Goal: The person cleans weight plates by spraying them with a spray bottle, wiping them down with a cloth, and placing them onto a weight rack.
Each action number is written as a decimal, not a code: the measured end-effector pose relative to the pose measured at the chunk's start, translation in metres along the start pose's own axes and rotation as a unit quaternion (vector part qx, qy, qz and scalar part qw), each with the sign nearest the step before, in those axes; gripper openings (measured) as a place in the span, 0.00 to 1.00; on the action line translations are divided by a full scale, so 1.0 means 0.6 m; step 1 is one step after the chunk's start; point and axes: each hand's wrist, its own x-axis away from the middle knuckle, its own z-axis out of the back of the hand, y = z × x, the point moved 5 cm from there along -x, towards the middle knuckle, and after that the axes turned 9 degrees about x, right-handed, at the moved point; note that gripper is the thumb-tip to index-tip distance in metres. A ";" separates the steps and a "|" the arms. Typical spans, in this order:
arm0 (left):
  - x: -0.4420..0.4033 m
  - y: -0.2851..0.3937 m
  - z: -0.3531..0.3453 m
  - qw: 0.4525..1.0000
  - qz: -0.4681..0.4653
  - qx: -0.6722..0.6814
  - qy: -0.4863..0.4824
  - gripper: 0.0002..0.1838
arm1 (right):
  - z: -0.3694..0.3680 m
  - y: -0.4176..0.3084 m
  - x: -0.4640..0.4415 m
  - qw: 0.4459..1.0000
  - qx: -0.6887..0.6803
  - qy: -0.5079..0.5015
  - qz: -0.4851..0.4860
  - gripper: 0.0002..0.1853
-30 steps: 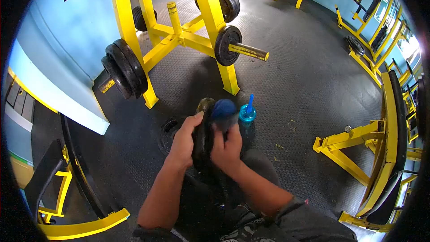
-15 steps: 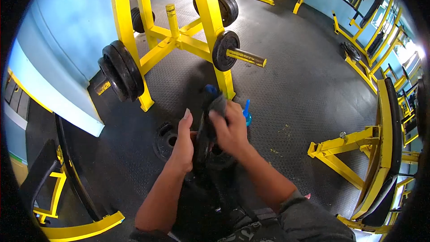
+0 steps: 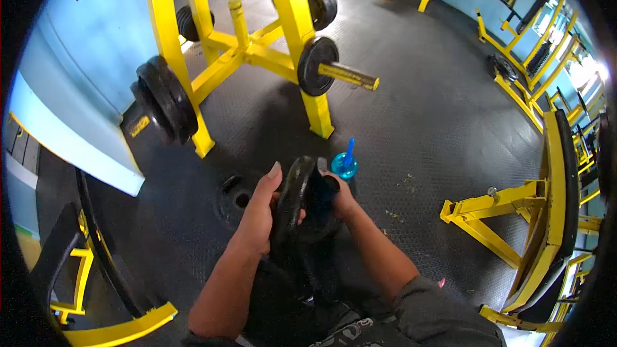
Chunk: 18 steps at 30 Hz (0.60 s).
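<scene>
A black weight plate (image 3: 291, 200) stands on edge in front of me, tilted slightly. My left hand (image 3: 259, 209) is wrapped around its left side, thumb pointing up and fingertips showing through by the middle. On the plate's right side is my right hand (image 3: 342, 196), lower than the top rim, holding a dark grey cloth (image 3: 322, 164); most of its fingers are hidden. A second black plate (image 3: 226, 209) lies flat on the floor left of my left hand. Just beyond my right hand stands a round container of blue-green liquid (image 3: 344, 167) with a blue handle sticking up.
Ahead is a yellow weight rack (image 3: 267, 56) with black plates (image 3: 160, 99) on its pegs. A yellow bench frame (image 3: 508, 209) stands at right, and a curved yellow-and-black machine (image 3: 122, 324) at lower left. Dark rubber matting (image 3: 418, 122) covers the floor.
My right hand and the cloth have moved down from the plate's top edge to its right side. The plate's broad rim now shows more. My view has shifted slightly.
</scene>
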 end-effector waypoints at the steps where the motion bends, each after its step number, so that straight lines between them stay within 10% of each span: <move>1: 0.002 -0.007 0.003 1.000 0.008 0.003 0.003 0.32 | -0.005 -0.012 0.028 0.996 -0.064 -0.048 -0.043 0.21; 5: 0.006 -0.003 -0.011 0.999 0.000 0.022 0.039 0.25 | -0.036 0.069 0.062 0.944 -0.225 -0.191 -0.146 0.28; 8: -0.003 -0.004 -0.014 0.997 0.026 -0.050 0.056 0.16 | -0.071 0.131 0.135 0.939 -0.281 -0.078 -0.182 0.29; 18: -0.019 -0.004 0.011 0.984 -0.019 -0.173 0.030 0.16 | -0.186 -0.020 0.278 0.781 -0.507 -0.302 -0.206 0.24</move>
